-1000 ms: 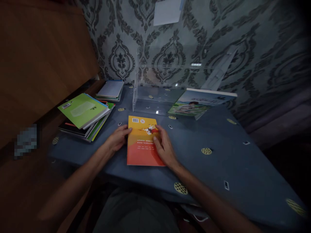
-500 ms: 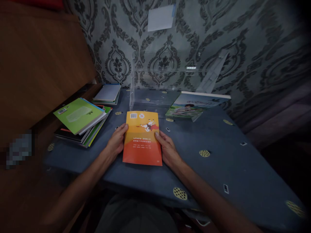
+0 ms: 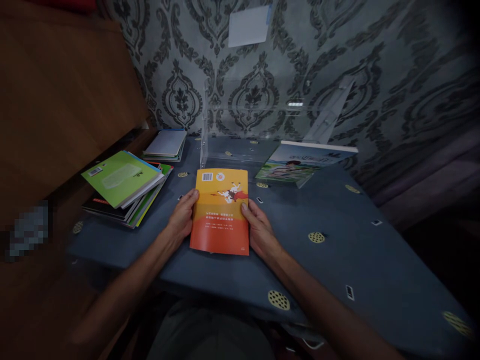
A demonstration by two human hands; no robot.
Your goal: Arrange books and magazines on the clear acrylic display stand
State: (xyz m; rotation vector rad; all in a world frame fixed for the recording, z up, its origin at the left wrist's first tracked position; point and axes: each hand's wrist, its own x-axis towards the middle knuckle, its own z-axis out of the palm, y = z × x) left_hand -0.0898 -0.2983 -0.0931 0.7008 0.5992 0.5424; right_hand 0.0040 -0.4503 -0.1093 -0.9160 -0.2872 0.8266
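Observation:
An orange and yellow book (image 3: 219,212) is held up over the table between both hands, its printing upside down to me and a barcode at its top left. My left hand (image 3: 183,212) grips the left edge, thumb on the cover. On the opposite edge my right hand (image 3: 260,225) is closed the same way, with its fingers hidden behind the book. Beyond it stands a clear acrylic rack (image 3: 204,125). A book with a blue and green landscape cover (image 3: 288,162) leans in the rack's right part.
To the left lies an uneven pile of books with a green one (image 3: 122,175) on top. A smaller stack of books (image 3: 165,143) sits behind it, near the wooden panel (image 3: 67,100). A dark blue patterned cloth (image 3: 292,260) covers the table, which meets a papered wall.
The orange book has shifted very slightly and now bows a little between my hands. Both hands keep their hold; the other books stay put.

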